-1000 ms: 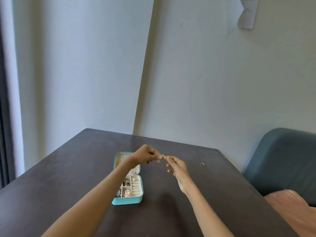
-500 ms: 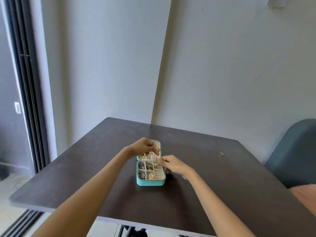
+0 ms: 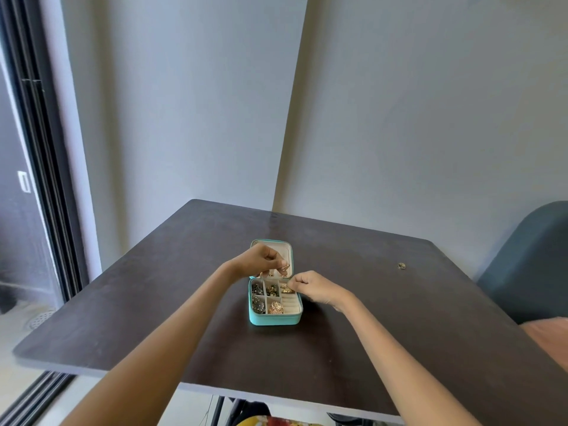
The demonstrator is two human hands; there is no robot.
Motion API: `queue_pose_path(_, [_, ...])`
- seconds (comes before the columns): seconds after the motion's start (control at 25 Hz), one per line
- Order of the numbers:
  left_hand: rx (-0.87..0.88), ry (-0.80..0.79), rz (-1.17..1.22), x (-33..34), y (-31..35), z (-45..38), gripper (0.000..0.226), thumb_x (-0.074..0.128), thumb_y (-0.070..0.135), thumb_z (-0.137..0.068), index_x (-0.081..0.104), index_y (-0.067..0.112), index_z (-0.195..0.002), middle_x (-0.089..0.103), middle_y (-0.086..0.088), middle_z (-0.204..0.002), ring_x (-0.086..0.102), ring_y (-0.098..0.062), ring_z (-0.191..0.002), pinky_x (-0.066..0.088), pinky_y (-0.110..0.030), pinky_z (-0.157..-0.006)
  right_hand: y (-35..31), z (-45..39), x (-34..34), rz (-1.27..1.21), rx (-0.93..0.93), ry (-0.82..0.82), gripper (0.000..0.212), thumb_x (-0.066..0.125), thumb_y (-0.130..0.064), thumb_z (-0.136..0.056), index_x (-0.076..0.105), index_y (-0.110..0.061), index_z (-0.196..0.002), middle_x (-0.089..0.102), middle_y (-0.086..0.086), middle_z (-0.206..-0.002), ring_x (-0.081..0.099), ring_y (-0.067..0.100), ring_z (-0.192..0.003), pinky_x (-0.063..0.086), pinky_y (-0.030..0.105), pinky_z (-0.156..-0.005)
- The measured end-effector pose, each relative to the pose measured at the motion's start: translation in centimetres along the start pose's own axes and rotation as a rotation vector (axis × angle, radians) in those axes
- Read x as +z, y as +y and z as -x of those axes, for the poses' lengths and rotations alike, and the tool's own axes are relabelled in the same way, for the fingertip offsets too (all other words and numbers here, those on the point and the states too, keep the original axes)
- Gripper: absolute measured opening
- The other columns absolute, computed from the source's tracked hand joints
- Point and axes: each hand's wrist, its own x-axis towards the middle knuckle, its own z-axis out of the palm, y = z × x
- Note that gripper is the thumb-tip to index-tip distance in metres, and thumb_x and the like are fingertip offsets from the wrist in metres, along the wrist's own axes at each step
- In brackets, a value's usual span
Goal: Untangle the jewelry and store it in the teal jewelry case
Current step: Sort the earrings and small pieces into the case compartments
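Observation:
The teal jewelry case [image 3: 274, 319] lies open in the middle of the dark table [image 3: 172, 302], its lid [image 3: 276, 243] tipped back. Its cream compartments hold several gold and dark pieces. My left hand [image 3: 261, 261] hovers over the lid and pinches a small gold jewelry piece [image 3: 285, 265] at its fingertips. My right hand [image 3: 310, 287] sits curled at the case's right edge, its fingertips pinched just above a gold piece [image 3: 287, 289] in the upper right compartment. What the right hand pinches is too small to make out.
A small ring-like object [image 3: 401, 265] lies alone on the table toward the far right. A blue-grey chair [image 3: 528, 262] stands at the right edge. A sliding door frame [image 3: 40, 179] runs down the left. Grey walls back the table.
The view has swung left and down. Both hands came from above the table right of the case to over the case, and moved a little apart.

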Motion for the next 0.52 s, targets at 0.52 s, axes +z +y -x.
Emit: queue_pose_path(0.52, [0.014,0.008,0.019,0.5,-0.6,0.1,0.024,0.054,0.017,-0.094,0.070,0.000,-0.091,0.066,0.003,-0.076,0.045,-0.001,-0.045,0.039,-0.009,-0.049,1.9,0.3,1.4,-0.267,0.001,0.201,0.015,0.055,-0.029,-0.094,0.047,-0.018,-0.090,0.049,-0.004,-0.070,0.040,0.005,-0.054,0.037,0.019,-0.048])
